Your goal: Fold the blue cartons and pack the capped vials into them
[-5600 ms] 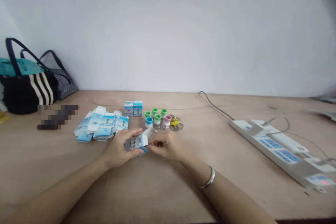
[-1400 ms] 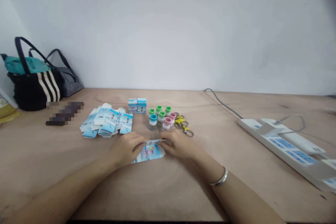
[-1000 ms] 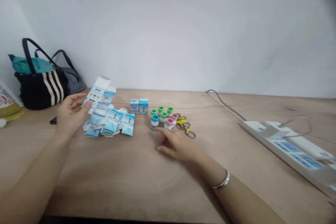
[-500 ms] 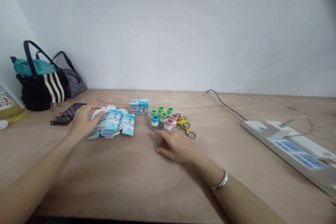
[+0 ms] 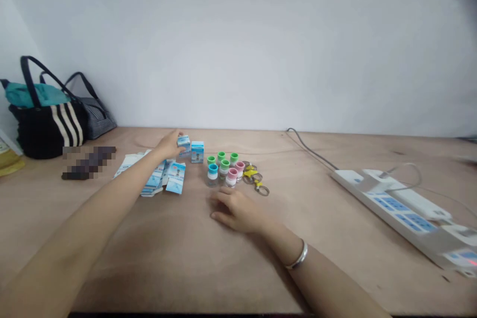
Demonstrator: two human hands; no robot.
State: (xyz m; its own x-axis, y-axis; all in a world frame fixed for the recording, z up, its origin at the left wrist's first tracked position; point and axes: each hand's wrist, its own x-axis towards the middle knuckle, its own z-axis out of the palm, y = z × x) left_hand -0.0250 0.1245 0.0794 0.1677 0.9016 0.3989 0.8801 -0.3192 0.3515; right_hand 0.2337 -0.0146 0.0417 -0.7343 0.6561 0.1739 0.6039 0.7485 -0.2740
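Note:
My left hand point(image 5: 169, 144) reaches far across the wooden table point(image 5: 186, 258) and closes its fingers on a small blue and white box point(image 5: 184, 144). A second upright box point(image 5: 197, 152) stands just to its right. Below my forearm lies a pile of flat, unfolded blue and white cartons point(image 5: 164, 179). My right hand point(image 5: 234, 210) rests on the table with its fingers loosely curled and nothing in it, just in front of several small bottles with green, blue and pink caps point(image 5: 223, 168).
Yellow clips and metal key rings point(image 5: 255, 179) lie right of the bottles. A white power strip point(image 5: 402, 208) with cables runs along the right side. Two bags point(image 5: 48, 114) stand at the back left, with a blurred dark object point(image 5: 87, 163) in front of them.
My left hand laid the flattened carton on the pile, then moved right and forward to the upright box. My right hand stayed resting on the table.

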